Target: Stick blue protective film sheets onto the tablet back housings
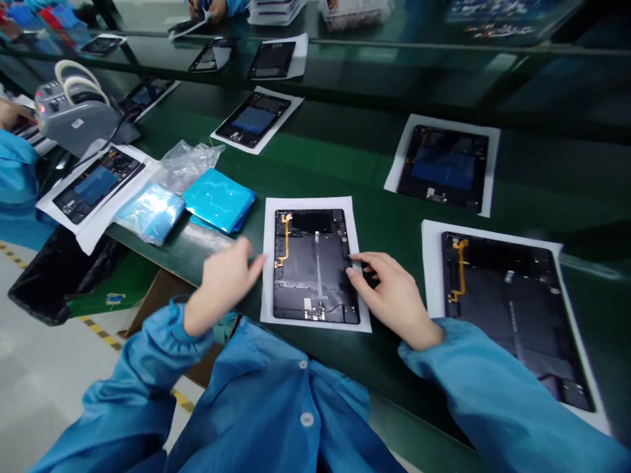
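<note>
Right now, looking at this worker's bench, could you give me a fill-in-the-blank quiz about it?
The paper under the opened tablet is ____.
The right hand touches the tablet's ____ edge.
The left hand touches the paper's ____ edge.
The bench top is coloured ____.
Missing words: white; right; left; green.

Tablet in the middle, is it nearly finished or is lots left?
Done: the middle tablet lies open on its white sheet, orange cable fitted. In hand: the left hand touches the sheet, the right hand the tablet's edge. Probably left: it lacks the blue piece that the farther tablet shows; a blue stack lies nearby.
</note>
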Motion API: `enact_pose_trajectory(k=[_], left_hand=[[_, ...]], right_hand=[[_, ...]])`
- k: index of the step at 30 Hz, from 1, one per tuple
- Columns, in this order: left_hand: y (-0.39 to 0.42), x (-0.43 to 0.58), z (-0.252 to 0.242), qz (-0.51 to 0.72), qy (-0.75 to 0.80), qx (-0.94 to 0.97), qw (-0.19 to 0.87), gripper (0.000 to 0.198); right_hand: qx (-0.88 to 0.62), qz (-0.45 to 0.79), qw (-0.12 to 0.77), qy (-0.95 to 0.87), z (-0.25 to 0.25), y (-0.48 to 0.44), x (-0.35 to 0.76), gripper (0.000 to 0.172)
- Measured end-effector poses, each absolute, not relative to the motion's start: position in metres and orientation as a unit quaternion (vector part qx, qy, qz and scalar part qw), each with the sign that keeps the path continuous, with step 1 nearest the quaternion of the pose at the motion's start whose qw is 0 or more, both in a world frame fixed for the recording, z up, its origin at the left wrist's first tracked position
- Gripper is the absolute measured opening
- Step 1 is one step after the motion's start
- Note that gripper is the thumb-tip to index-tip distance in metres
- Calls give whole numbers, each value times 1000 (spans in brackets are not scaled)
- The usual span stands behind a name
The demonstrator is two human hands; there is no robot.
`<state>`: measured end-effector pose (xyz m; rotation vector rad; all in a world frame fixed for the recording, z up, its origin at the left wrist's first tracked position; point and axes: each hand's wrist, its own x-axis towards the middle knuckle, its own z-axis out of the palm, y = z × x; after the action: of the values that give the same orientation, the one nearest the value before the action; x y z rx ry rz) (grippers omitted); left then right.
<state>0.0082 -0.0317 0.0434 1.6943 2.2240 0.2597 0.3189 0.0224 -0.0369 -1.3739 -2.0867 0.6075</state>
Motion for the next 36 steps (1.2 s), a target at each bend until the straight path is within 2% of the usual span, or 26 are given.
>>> enact_pose_trajectory(k=[3,7,14,18,20,23,25,26,27,29,30,32,36], left_hand=[[24,-32,59,82,784,605,112,31],[76,-75,63,47,764,624,157,32],[83,-106,62,69,719,651,232,31],[83,-108,71,65,716,650,247,20],[74,-104,80,65,726,653,206,17],[33,-89,97,135,740,654,76,15],[-14,-76,106,214,736,643,-12,20],[-41,-71,109,241,727,643,-23,21],[-68,-67,110,270,710,650,-12,20],[-120,-64,108,286,682,661,124,16],[-143,-66,104,290,682,641,199,16],[-179,-74,90,282,716,571,285,15],[-219,-98,52,224,756,487,375,12]], right_hand=[[-512,224,280,-780,-38,21,320,34],[-515,230,284,-775,-39,21,321,34],[-514,232,281,-777,-34,24,319,31],[-521,224,286,-772,-29,26,315,29],[-529,199,308,-765,-20,24,306,27],[-522,207,362,-744,4,9,270,23],[-475,308,390,-726,22,-9,231,26],[-437,378,396,-714,28,-20,209,31],[-398,439,403,-698,33,-32,186,39],[-301,546,385,-681,31,-58,143,53],[-261,589,361,-674,25,-72,124,52],[-224,658,320,-644,4,-99,95,46],[-250,700,231,-627,-51,-140,58,35]])
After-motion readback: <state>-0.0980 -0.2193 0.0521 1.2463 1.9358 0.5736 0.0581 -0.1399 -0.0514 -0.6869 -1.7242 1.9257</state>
